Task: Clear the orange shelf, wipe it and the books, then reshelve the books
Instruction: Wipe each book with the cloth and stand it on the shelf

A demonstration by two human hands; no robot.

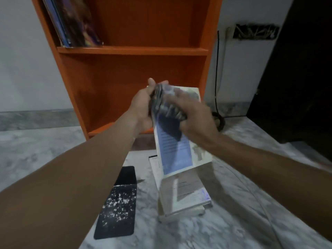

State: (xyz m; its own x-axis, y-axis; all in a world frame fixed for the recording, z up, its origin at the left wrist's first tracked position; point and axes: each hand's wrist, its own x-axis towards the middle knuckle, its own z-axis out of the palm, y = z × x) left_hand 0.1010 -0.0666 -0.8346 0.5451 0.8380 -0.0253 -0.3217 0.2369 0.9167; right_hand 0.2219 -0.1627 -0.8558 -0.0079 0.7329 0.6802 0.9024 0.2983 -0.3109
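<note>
Thin blue-and-white paperback book point(177, 155) wiped at mid-frame.
Likely light and bendy; left hand point(142, 108) grips its top, blurred right hand point(195, 119) holds crumpled dark cloth point(164, 105).

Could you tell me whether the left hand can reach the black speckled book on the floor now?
Probably not yet: the left hand grips the pale book that the right hand rubs with a cloth. The black speckled book lies uncovered beneath the left forearm, so nothing else blocks it.
</note>
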